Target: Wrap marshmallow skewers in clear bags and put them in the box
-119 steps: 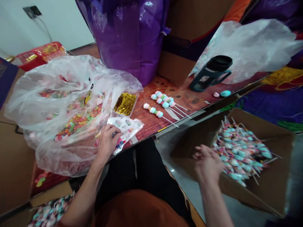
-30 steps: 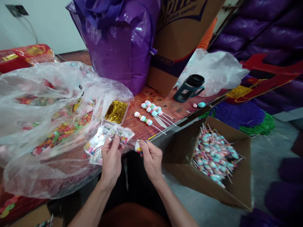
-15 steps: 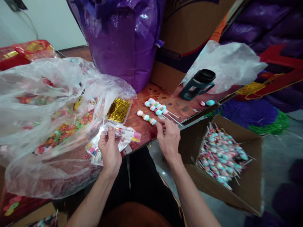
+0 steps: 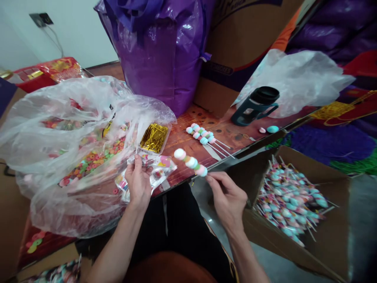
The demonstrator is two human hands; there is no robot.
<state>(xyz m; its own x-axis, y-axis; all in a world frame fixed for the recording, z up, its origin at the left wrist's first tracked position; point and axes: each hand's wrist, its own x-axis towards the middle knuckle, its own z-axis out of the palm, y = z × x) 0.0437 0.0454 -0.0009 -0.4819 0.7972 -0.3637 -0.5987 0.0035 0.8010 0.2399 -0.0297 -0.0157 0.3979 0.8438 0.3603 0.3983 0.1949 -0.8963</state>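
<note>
Between thumb and fingers, my right hand (image 4: 228, 198) pinches the stick end of a candy skewer (image 4: 191, 162), raised over the table edge. Pink, white and blue puffs alternate on it with small coloured rings. My left hand (image 4: 138, 181) is closed on a small printed clear plastic bag (image 4: 147, 160), above a stack of similar bags (image 4: 160, 173) on the table. Behind the raised skewer, several more candy skewers (image 4: 203, 135) lie side by side with their white sticks toward me. A clear tray of gold twist ties (image 4: 154, 137) stands beyond my left hand.
At left spreads a big clear plastic bag (image 4: 88, 114) of ring candies. A purple bag (image 4: 159, 59) and a dark bottle (image 4: 256, 106) stand at the back. Down at right, a cardboard box (image 4: 332, 232) holds many wrapped skewers. Two loose puffs (image 4: 272, 129) lie near the table edge.
My right hand has lifted one skewer off the table and drawn it toward me. My left hand keeps hold of the small bag. The view has shifted slightly left.
</note>
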